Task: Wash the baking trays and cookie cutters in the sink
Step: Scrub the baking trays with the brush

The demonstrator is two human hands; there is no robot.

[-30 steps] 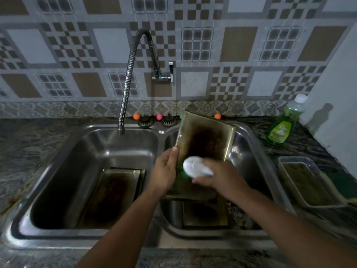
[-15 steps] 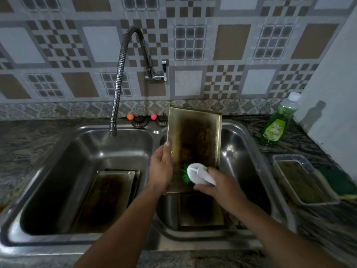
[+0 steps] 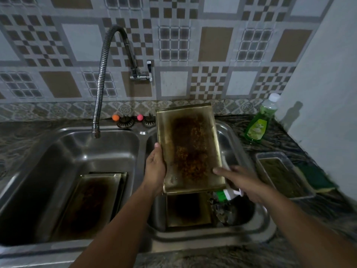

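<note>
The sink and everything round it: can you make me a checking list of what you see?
Surface: dark marbled counter round a steel double sink.
Job's things: stained tray held up over the right basin; other trays lie in both basins; brush.
Clutter: green soap bottle, plastic tub, green sponge.
Hands: left hand grips the tray's left edge; right hand at its right corner, blurred.
Cables: nothing seen.
Surroundings: patterned tiles, bendy tap.

No text can be read anywhere. The green dish soap bottle [image 3: 258,124] on the counter wears a pale label, but its print is blurred past reading, and nothing else in the frame carries lettering, numbers or signs.
</note>
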